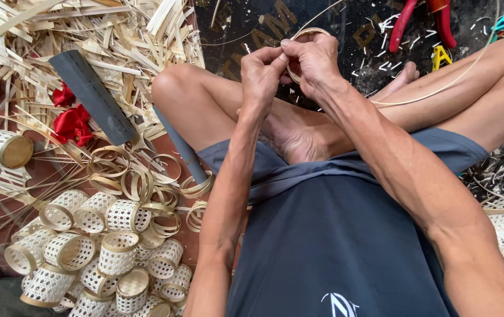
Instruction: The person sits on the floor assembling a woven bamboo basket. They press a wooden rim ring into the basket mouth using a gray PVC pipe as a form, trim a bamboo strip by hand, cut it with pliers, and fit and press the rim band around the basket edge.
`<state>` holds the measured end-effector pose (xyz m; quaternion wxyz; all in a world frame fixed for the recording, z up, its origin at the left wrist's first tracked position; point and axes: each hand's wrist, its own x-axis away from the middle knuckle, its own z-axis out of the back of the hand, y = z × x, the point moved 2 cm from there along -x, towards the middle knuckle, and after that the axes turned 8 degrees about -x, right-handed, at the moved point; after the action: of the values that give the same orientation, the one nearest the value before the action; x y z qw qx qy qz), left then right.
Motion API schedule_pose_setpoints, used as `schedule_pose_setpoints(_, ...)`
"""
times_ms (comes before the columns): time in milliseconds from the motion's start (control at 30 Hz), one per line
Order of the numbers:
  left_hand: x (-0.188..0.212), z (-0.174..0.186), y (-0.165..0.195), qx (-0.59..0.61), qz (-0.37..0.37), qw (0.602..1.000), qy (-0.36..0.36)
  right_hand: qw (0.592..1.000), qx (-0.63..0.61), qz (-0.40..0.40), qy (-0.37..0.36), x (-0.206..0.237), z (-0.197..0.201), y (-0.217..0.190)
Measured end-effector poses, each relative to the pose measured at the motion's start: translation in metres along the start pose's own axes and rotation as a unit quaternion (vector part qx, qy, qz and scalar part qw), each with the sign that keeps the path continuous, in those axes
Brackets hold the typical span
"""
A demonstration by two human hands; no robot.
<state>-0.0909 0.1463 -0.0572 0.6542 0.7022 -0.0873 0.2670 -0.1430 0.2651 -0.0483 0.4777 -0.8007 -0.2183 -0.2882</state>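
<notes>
Together, both hands meet above the crossed legs, pinching a small bamboo strip ring [305, 41] between them. The left hand [262, 73] nips its near-left edge with thumb and fingertips; the right hand [316, 64] closes round the ring's right side and covers most of it. From there the strip's long free tail [440, 88] runs rightward across the right thigh. Finished woven cylinders [93, 258] lie on the floor, well apart to the left.

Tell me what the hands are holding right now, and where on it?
Both hands grip a small bamboo ring: left hand pinches its left side, right hand holds its right side, and a long thin strip trails off right.
</notes>
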Motion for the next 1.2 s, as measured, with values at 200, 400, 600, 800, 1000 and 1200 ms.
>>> schedule_pose_setpoints(200,0.002,-0.003,-0.001,0.017,-0.004,1.0,-0.006,0.998,-0.029,-0.034,-0.041,0.006,0.003,-0.005)
schedule_pose_setpoints(400,-0.003,0.004,-0.007,0.03,0.049,0.998,-0.012,0.999,-0.006,-0.011,-0.051,0.005,-0.001,-0.007)
schedule_pose_setpoints(600,-0.007,0.007,-0.013,0.08,0.073,0.993,-0.043,0.998,0.02,-0.052,-0.043,0.004,0.002,-0.011)
schedule_pose_setpoints(800,-0.007,0.007,-0.018,0.073,0.058,0.993,-0.065,0.997,0.048,-0.049,-0.033,0.008,-0.004,-0.016)
schedule_pose_setpoints(1000,-0.007,0.007,-0.014,0.038,0.036,0.997,-0.052,0.997,0.073,-0.009,-0.017,0.012,-0.006,-0.016)
schedule_pose_setpoints(1200,0.018,-0.005,-0.014,-0.021,-0.03,0.999,0.022,0.996,0.062,-0.035,-0.045,0.023,-0.003,-0.019)
